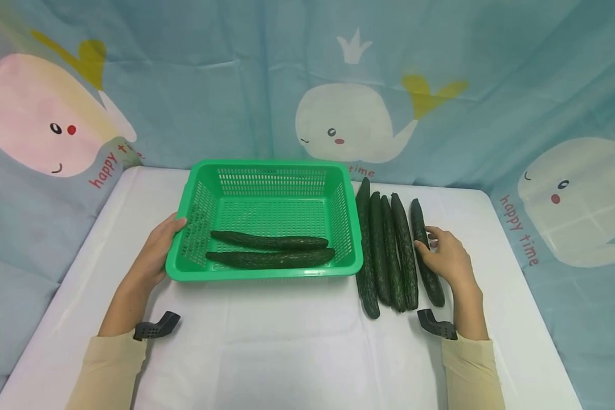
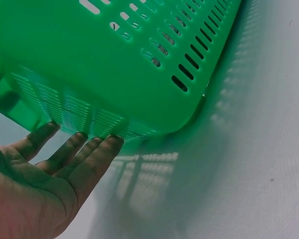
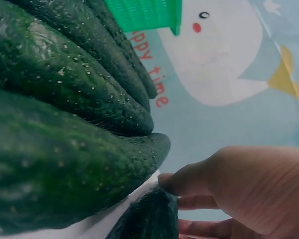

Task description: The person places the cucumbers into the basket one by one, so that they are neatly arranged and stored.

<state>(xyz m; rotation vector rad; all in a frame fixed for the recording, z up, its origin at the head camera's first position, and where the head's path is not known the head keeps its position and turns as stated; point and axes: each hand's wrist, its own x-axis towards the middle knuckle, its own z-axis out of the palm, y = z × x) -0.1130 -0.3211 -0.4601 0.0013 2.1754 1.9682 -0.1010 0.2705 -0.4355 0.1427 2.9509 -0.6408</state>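
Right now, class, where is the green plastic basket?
In the head view, the green plastic basket is left of centre on the white tablecloth, just left of five cucumbers and before the whale-print curtain.

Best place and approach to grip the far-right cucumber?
I'd grip the far-right cucumber across its middle, coming down from above and the right. It is long and slender, so the middle should balance best; its right side has no neighbour, while only a narrow gap parts it from the next cucumber on its left.
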